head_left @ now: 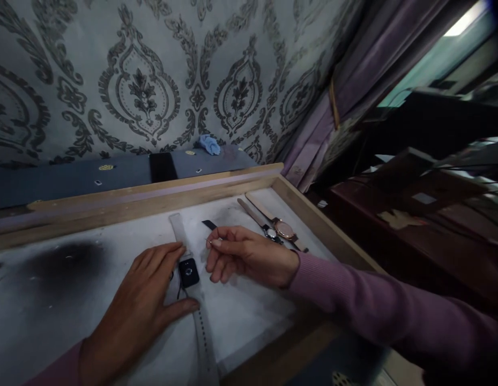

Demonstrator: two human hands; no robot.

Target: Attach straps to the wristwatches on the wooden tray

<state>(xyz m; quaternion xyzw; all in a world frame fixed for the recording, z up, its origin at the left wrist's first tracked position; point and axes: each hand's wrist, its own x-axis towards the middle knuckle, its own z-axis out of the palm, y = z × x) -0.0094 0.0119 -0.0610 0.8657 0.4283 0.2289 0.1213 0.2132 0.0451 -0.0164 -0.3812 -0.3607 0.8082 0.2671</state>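
A smartwatch [188,272] lies on the white tray floor, a round mark and two small dots showing on its dark upward side. Its pale strap [203,338] stretches out from both ends. My left hand [146,295] spans the watch, fingertips at the upper strap joint and thumb at the lower one. To the right of the watch, my right hand [240,252] is closed in a pinch on something tiny with a slight glint, too small to name. Beyond that hand, a dark strap-like strip [209,224] sticks out, partly hidden.
Two wristwatches, one rose-gold [284,229] and one smaller [271,232], lie at the tray's right side. The wooden tray rim [325,220] stands raised. Behind it are a black phone [162,167] and a crumpled blue cloth [209,144]. A purple curtain [313,145] hangs to the right.
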